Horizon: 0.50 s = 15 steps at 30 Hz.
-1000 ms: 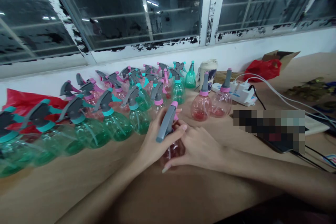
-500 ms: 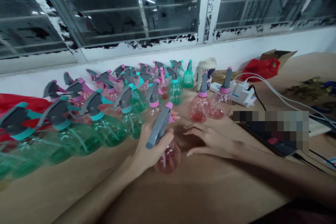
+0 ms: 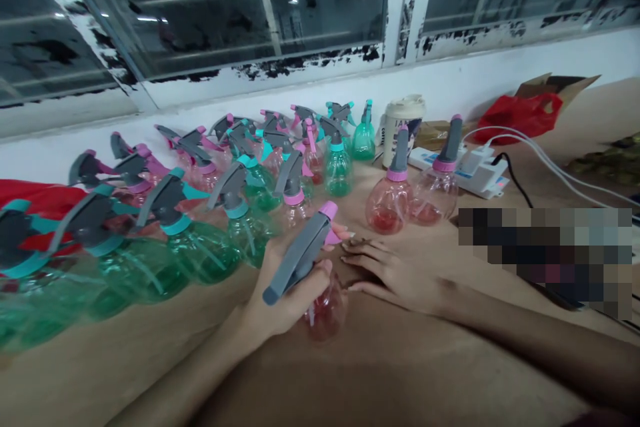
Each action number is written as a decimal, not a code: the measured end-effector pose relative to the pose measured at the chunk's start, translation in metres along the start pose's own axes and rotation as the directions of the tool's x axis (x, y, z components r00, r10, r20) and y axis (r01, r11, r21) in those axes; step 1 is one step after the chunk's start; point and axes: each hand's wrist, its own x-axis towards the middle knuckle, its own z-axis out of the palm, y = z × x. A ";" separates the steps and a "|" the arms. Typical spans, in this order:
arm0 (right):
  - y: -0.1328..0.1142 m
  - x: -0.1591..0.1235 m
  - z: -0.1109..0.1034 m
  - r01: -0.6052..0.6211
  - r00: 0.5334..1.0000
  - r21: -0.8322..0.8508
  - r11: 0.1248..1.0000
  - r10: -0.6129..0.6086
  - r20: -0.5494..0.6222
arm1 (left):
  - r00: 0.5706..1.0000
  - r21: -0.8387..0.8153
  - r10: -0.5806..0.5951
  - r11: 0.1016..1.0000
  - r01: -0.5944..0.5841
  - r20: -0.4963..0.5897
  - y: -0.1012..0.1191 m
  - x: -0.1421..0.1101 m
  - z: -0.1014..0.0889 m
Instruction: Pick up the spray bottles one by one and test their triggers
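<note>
In the head view my left hand [image 3: 285, 287] is wrapped round the neck of a pink spray bottle [image 3: 325, 317], under its grey trigger head with the pink nozzle. The bottle stands on the brown table, tilted slightly, with some pink liquid inside. My right hand [image 3: 395, 273] lies low just right of it, fingers stretched toward the bottle and holding nothing; whether the fingertips touch it I cannot tell. Beyond my right hand stand two more pink spray bottles, one nearer [image 3: 387, 203] and one to its right [image 3: 434, 193].
Several green spray bottles [image 3: 205, 247] and pink ones crowd the left and back. A paper coffee cup [image 3: 400, 127] stands by the wall. To the right are a white power strip [image 3: 480, 173] with cables, a red plastic bag [image 3: 520, 117] and a pixelated area.
My right hand has come slightly nearer the held bottle. My left hand keeps its grip, and the bottle's head leans a little further toward me. The camera view has shifted slightly.
</note>
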 end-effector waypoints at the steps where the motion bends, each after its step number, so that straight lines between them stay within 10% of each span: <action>1: -0.001 -0.001 0.000 -0.008 1.000 0.002 1.000 0.008 0.007 | 1.000 0.009 0.004 1.000 -0.004 0.002 -0.001 0.000 0.000; 15: -0.002 -0.004 -0.001 -0.037 0.999 0.065 0.997 0.036 0.028 | 0.999 0.005 -0.044 0.999 0.044 -0.004 0.001 0.002 -0.003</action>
